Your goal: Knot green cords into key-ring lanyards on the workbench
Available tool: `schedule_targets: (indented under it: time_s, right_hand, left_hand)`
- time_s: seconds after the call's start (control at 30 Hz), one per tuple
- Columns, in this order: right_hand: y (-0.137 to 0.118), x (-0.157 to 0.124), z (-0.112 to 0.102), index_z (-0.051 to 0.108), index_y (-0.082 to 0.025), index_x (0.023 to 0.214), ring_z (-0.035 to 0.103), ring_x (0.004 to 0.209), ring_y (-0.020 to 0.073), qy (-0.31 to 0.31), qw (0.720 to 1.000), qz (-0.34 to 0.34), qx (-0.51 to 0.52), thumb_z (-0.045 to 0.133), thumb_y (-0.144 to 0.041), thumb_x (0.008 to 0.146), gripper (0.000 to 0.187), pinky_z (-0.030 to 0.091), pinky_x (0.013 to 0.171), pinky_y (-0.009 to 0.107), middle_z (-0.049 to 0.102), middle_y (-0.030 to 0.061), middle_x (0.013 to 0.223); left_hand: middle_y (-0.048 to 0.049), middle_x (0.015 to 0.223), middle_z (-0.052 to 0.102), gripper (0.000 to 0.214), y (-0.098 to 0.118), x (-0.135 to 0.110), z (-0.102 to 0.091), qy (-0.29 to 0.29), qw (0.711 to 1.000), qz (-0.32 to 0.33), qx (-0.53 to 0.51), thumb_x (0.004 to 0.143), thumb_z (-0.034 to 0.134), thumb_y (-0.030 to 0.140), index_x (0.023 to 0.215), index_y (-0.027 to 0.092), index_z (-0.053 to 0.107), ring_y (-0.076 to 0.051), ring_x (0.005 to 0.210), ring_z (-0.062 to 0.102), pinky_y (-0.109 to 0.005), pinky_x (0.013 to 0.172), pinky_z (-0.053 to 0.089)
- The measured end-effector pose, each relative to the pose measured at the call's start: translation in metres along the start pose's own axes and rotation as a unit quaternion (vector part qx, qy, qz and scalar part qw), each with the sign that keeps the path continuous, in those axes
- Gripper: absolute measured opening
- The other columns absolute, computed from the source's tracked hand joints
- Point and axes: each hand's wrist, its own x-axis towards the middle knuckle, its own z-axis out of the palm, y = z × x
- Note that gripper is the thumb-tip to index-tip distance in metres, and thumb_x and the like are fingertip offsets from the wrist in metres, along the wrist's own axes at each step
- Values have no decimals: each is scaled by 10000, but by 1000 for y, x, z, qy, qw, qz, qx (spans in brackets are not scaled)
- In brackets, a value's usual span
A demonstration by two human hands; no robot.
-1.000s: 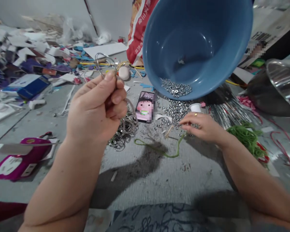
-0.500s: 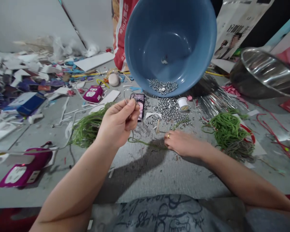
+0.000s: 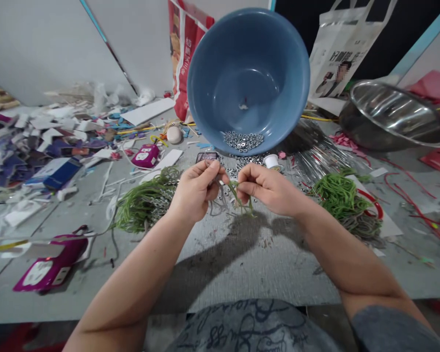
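Note:
My left hand (image 3: 196,189) and my right hand (image 3: 266,188) are raised together above the grey table (image 3: 242,259), fingers pinched. Between them runs a green cord (image 3: 238,198), pinched by my right hand and hanging down in a loop. My left hand pinches a thin silver wire ring, barely visible at its fingertips. Just behind the hands a tilted blue bowl (image 3: 247,73) holds several small metal nuts (image 3: 243,140), with more nuts spilled on the table in front of it.
A pile of green cords with rings (image 3: 143,203) lies left, another green pile (image 3: 342,193) right. A steel bowl (image 3: 396,115), a thread spool (image 3: 271,160), a phone (image 3: 206,157), magenta boxes (image 3: 46,266) and paper scraps (image 3: 40,137) surround them.
My right hand lifted off the table with the green cord and met my left hand, which moved slightly right. The view shifted downward and back.

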Motion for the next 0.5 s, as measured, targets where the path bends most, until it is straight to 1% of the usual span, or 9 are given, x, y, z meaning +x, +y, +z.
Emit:
schedule_targets:
  time_s: [0.13,0.27,0.37,0.5]
  right_hand:
    - [1,3,5,425,-195,758,490,545,57,36,997,12,70,475,-173,840,99,417,538,216,530,-49,628]
    - [4,3,5,433,-198,763,480,511,49,70,993,22,92,525,-219,824,112,418,503,207,553,-46,641]
    - [6,2,6,445,-198,777,478,500,50,79,990,31,109,551,-238,807,117,418,492,208,571,-45,639]
    - [7,1,9,479,-197,823,485,512,55,93,987,37,124,587,-229,773,123,423,499,215,610,-33,669]
  left_hand:
    - [41,577,537,203,-8,1,8,5,1000,5,-6,717,638,317,657,153,534,7,309,253,-165,310,122]
    - [44,594,531,203,-12,1,12,10,1000,-4,-9,716,633,324,663,157,529,6,317,259,-171,310,129]
    - [43,616,537,205,-17,0,12,13,1000,-7,-18,711,636,323,676,159,518,5,324,267,-169,311,129]
    - [62,518,469,231,-22,-2,13,0,999,-26,-26,731,626,319,656,159,477,-4,335,261,-151,325,135]
